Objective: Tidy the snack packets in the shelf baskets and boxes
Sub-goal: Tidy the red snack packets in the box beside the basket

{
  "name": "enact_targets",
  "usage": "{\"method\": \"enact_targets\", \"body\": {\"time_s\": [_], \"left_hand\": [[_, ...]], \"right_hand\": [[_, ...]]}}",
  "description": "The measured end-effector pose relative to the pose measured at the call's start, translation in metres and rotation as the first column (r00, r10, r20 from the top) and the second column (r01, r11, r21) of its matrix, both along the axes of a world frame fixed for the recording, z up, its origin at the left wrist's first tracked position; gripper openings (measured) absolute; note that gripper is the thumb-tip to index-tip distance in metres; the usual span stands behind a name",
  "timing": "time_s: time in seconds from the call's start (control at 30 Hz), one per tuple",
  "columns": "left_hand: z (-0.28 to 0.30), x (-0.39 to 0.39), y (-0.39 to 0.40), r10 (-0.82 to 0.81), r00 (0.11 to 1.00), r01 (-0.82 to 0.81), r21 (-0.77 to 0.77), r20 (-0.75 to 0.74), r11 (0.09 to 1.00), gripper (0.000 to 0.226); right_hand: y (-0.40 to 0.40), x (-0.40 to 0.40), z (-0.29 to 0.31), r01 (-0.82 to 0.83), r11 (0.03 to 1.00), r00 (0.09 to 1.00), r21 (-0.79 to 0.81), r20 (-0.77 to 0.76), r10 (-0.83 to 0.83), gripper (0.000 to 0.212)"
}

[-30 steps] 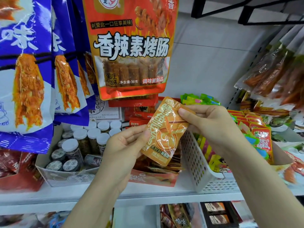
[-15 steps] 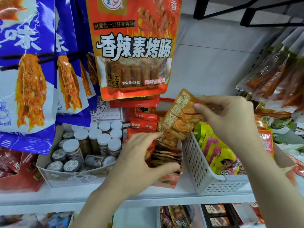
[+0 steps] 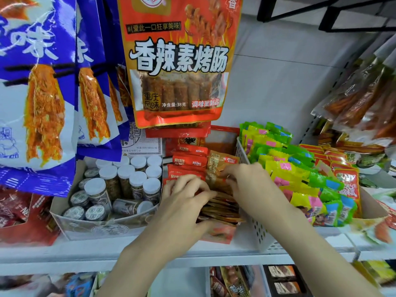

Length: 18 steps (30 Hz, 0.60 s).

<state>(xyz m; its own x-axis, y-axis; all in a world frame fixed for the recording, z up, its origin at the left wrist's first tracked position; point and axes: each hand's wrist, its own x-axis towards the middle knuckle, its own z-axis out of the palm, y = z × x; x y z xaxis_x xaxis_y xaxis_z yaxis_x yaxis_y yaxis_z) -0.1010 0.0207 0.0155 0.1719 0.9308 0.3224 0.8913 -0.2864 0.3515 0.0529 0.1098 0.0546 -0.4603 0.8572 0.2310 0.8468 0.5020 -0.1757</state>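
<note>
An orange snack packet (image 3: 218, 166) stands upright in the red display box (image 3: 222, 133) at the middle of the shelf, behind a row of flat brown-orange packets (image 3: 222, 209). My right hand (image 3: 250, 185) pinches this packet by its lower right part. My left hand (image 3: 184, 202) lies on the front packets in the same box, fingers curled and pressing on them. Red packets (image 3: 188, 161) fill the left side of the box.
A white perforated basket (image 3: 259, 234) with green, yellow and pink packets stands right of the box. A cardboard tray of white-capped jars (image 3: 120, 185) stands to the left. Large blue and orange bags (image 3: 177, 61) hang overhead. More packets lie at the far right.
My right hand has brought the orange packet down from above the basket into the red box. My left hand went from the packet to the front packets in the box.
</note>
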Motion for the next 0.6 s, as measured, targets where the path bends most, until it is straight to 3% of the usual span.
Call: {"method": "enact_targets", "body": {"time_s": [0.2, 0.33, 0.4, 0.53, 0.6], "left_hand": [[-0.002, -0.002, 0.001, -0.012, 0.999, 0.013, -0.031, 0.032, 0.999, 0.051], [-0.003, -0.005, 0.004, -0.034, 0.999, 0.036, -0.065, 0.030, 0.997, 0.060], [-0.004, -0.006, 0.004, -0.037, 0.998, 0.038, -0.040, 0.046, 0.998, 0.061], [-0.005, -0.006, 0.005, -0.045, 0.996, 0.046, -0.003, 0.079, 0.999, 0.062], [-0.007, -0.008, 0.004, -0.059, 0.996, 0.059, 0.012, 0.065, 0.998, 0.063]], "right_hand": [[0.007, 0.006, -0.001, -0.037, 0.989, 0.997, -0.144, 0.057, 0.046, 0.037], [0.000, 0.005, 0.014, -0.098, 0.954, 0.971, -0.283, 0.182, 0.154, 0.039], [-0.003, 0.005, 0.027, -0.075, 0.935, 0.979, -0.347, 0.154, 0.136, 0.033], [0.009, -0.006, 0.035, 0.039, 0.999, 0.999, -0.036, -0.033, -0.040, 0.040], [0.017, -0.014, 0.028, 0.060, 0.998, 0.998, -0.017, -0.011, -0.060, 0.047]]}}
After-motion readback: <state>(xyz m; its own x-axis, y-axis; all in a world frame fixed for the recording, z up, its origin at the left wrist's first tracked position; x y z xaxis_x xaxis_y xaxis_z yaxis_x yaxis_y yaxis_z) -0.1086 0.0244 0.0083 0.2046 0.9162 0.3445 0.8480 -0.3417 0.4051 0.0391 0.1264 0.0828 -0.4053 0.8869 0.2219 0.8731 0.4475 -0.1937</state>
